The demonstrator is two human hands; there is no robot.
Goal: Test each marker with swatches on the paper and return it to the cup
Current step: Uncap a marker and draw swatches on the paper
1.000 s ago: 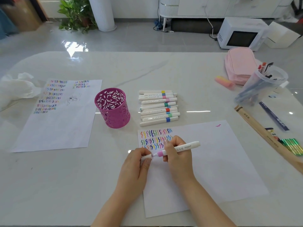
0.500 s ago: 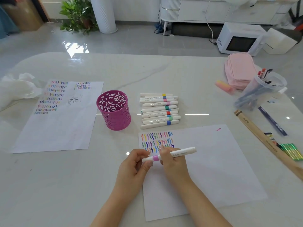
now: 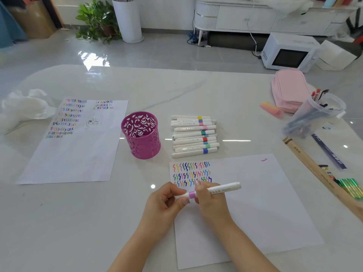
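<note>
Both hands' grip pinched on one marker (image 3: 208,191): left hand (image 3: 164,203) at cap end; right hand (image 3: 211,202) mid-barrel, over paper (image 3: 265,203)

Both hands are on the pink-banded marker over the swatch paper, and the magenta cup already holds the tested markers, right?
Not quite. The head view shows the left hand and right hand on the pink-banded marker over the swatch paper, but the magenta cup looks empty; the markers lie on the table beside it.

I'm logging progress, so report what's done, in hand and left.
Done: three rows of swatches on the near paper. In hand: both the left hand and right hand hold a pink-banded marker. Left: the cup looks empty, and about ten markers lie beside it.
</note>
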